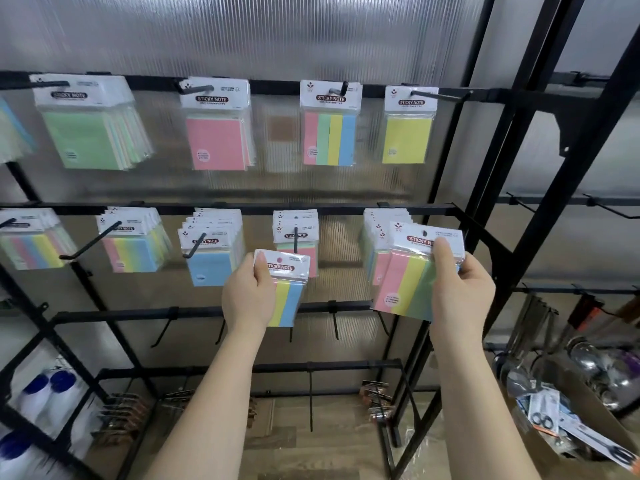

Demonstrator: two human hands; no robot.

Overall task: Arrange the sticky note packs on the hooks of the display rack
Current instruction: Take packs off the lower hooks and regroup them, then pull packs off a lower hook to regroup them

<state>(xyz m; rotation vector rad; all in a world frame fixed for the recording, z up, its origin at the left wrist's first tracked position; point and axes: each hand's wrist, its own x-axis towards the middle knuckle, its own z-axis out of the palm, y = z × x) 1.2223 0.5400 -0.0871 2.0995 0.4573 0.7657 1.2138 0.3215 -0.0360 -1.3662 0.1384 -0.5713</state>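
Pastel stripes showed through the clear wrap of both packs in the head view. The left hand (247, 296) gripped a small striped pack (287, 289) by its side, thumb across the white header card, holding it upright just before the centre hook (295, 239) of the middle rail, probably so the punched hole could meet the hook's tip. The right hand (460, 292) clasped a larger striped pack (405, 282), thumb pressing the header, holding it tilted in front of the right-hand stack (375, 244) on the same rail; it seemed to be waiting its turn or being lined up with that hook, which was hidden behind the pack.

Farther up, the top rail (270, 86) carried green, pink, striped and yellow packs, each hanging face out by its header. The lower rails had mostly bare hooks.

At the near right, a cardboard box (588, 407) held what looked like carded scissors and other packaged goods, though blur made the contents hard to name.
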